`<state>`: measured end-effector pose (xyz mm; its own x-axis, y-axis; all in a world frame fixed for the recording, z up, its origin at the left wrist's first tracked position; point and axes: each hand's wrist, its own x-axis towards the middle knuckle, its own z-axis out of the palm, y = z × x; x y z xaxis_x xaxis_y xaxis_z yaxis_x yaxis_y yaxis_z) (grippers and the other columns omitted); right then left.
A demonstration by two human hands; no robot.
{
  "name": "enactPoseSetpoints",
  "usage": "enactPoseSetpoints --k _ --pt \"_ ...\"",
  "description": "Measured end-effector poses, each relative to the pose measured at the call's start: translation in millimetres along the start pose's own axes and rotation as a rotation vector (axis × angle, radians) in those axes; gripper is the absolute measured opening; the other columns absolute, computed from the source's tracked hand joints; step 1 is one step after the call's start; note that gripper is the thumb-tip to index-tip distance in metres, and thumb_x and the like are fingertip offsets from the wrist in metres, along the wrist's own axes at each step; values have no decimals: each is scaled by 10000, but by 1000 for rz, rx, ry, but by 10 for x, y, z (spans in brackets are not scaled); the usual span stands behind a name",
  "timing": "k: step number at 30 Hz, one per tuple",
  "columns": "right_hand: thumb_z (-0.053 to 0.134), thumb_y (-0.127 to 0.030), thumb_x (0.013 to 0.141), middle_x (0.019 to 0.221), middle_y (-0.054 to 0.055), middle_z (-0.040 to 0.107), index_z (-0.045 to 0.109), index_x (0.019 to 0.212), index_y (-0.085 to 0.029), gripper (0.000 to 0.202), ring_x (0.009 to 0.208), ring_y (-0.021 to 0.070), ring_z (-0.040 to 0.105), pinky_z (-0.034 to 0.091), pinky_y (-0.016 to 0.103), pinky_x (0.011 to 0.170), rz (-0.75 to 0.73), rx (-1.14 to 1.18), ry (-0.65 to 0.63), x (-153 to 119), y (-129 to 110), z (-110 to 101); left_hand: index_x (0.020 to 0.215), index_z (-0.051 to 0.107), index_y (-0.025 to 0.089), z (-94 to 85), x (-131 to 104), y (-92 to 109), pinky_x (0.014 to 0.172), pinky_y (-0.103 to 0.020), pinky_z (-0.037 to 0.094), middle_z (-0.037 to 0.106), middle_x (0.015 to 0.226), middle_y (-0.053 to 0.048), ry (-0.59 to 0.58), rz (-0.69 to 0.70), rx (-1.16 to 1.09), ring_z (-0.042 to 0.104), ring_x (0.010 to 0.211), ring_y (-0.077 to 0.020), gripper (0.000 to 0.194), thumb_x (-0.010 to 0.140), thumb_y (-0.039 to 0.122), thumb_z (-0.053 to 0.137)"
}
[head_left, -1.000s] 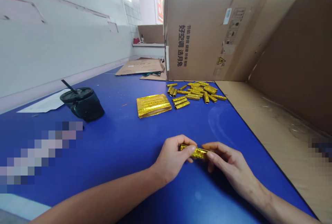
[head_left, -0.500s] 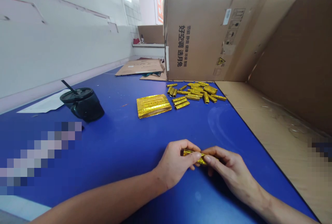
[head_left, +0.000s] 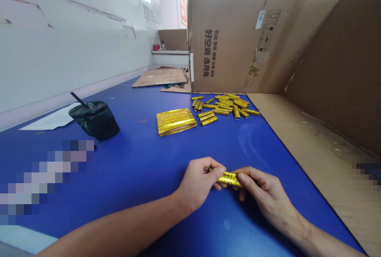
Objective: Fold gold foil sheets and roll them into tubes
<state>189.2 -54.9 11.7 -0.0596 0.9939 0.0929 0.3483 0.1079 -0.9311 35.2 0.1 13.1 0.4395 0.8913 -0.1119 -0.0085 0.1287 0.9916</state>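
Between my hands, just above the blue tabletop, is a small folded gold foil sleeve (head_left: 229, 178). My left hand (head_left: 201, 181) pinches its left end between thumb and fingers. At the other end, my right hand (head_left: 262, 189) is closed on it the same way; the fingers cover both tips. Beyond my hands lies a stack of flat gold foil sheets (head_left: 177, 121). To the right of that stack, several finished-looking gold foil tubes (head_left: 224, 104) are scattered in a pile, with a few lined up side by side (head_left: 207, 118).
A dark lidded mug (head_left: 99, 120) with a straw stands at the left, beside a white paper sheet (head_left: 49, 118). A large cardboard box (head_left: 232, 42) rises behind the pile. Flattened cardboard (head_left: 162, 77) lies at the back, and more cardboard (head_left: 309, 142) borders the blue table (head_left: 143, 169) on the right.
My hands have moved slightly apart along the gold foil sleeve, the left shifting a little left and up. More of the sleeve's middle now shows. The stack and pile are unchanged.
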Motion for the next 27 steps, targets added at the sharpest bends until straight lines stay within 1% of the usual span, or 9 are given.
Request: enactPoseSetpoints --k 3,8,12,14,17,21,27 --pt "437 -356 822 557 -13 557 616 788 -157 269 503 102 500 397 206 506 -8 -5 23 -1 -8 1 684 581 109 3 -1 9 491 -224 452 601 562 -26 5 -3 0 571 512 -123 167 677 275 573" --pt "469 -377 801 671 10 612 608 921 -166 280 540 110 525 424 217 520 18 15 -11 7 -21 -8 717 585 108 -18 3 -8 504 -218 459 591 579 -16 -30 17 -1 563 537 -113 153 676 256 581" --pt "446 -381 813 699 21 620 627 892 -168 290 532 111 518 424 224 518 12 -25 -27 8 -23 3 780 583 108 -29 -9 -29 510 -216 460 583 641 -13 -57 24 8 551 563 -105 183 668 252 597" --pt "444 -378 815 692 19 617 627 892 -173 285 538 113 518 424 223 516 1 -38 -26 2 -18 13 806 578 110 -26 -19 -33 503 -210 453 579 666 -10 -83 16 20 533 539 -89 201 654 237 610" --pt "464 -375 809 738 24 622 607 927 -174 273 567 112 518 427 219 520 -6 -25 -36 -9 -6 23 762 577 107 -18 -29 -26 492 -206 435 571 631 -1 -90 -1 57 505 481 -69 156 650 214 598" --pt "473 -368 812 752 25 619 592 958 -168 275 581 108 504 422 213 521 -1 -26 -62 -15 6 23 720 577 107 -14 -29 -2 498 -210 427 565 599 3 -50 11 63 507 479 -75 127 645 210 582" --pt "445 -373 823 696 19 607 629 892 -162 288 552 105 498 416 207 503 -8 -26 -51 -12 -13 23 681 588 105 -17 -32 22 507 -210 430 573 582 -3 -33 26 65 514 494 -84 104 638 199 581"
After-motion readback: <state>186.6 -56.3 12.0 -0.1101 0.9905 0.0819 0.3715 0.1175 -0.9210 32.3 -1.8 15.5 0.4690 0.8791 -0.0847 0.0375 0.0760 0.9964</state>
